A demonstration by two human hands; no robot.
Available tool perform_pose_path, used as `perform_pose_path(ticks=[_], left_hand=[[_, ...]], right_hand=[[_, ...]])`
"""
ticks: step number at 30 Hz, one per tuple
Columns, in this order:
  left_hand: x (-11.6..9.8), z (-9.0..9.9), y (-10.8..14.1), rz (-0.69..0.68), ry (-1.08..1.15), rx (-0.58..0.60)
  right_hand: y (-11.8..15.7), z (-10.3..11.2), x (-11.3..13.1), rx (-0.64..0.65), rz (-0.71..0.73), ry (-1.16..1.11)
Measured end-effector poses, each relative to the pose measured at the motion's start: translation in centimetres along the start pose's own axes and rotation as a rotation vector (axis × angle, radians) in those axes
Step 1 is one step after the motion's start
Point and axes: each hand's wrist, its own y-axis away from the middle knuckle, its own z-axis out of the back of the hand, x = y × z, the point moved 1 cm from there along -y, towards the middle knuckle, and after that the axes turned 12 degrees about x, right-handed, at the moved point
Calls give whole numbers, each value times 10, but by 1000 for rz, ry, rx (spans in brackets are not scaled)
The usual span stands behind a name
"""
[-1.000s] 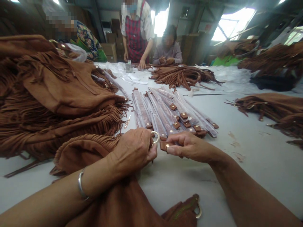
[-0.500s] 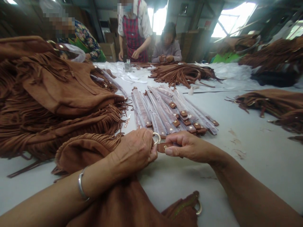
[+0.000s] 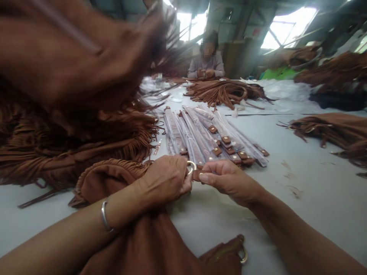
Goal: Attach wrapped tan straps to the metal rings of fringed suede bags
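Observation:
My left hand is closed around the brown suede bag at the base of a gold metal ring. The bag spreads below my forearm, and a second ring shows on its other end. In my right hand, thumb and fingers pinch the end of a brown strap. The strap tip sits at the ring, between my two hands; whether it passes through the ring I cannot tell. Most of the strap is hidden by my right hand.
Just beyond my hands lie several plastic-wrapped straps. Fringed brown bags pile up at left, with a blurred bag raised above them. More brown bags lie at right. Behind are loose brown strips and a seated person.
A fringed bag at the left has risen off the pile and now blocks the two people behind it. My hands stay together at the ring; the strap's snap is now covered by my thumb.

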Motion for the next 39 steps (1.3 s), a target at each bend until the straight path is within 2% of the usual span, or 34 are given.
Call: perform_pose_path(ticks=[6, 9, 12, 16, 19, 22, 28, 33, 39], left_hand=[[0, -2, 0, -63, -43, -87], [-2, -2, 2, -95, -31, -85], [-5, 0, 2, -65, 53, -11], [-8, 1, 0, 99, 224, 135], [-9, 1, -1, 101, 232, 207], [-6, 1, -2, 49, 157, 234], [-1, 0, -4, -82, 52, 259], [-1, -1, -5, -93, -22, 234], [-1, -2, -4, -158, -7, 281]], right_hand=[[0, -2, 2, -68, 20, -12], [1, 3, 3, -29, 16, -3], [2, 8, 5, 25, 4, 78], [4, 11, 8, -19, 23, 300], [4, 9, 6, -34, 19, 394], [2, 6, 2, -46, 7, 328], [-1, -1, 1, -61, -5, 56], [-2, -4, -3, -83, -78, -72], [-7, -3, -10, -72, -127, -161]])
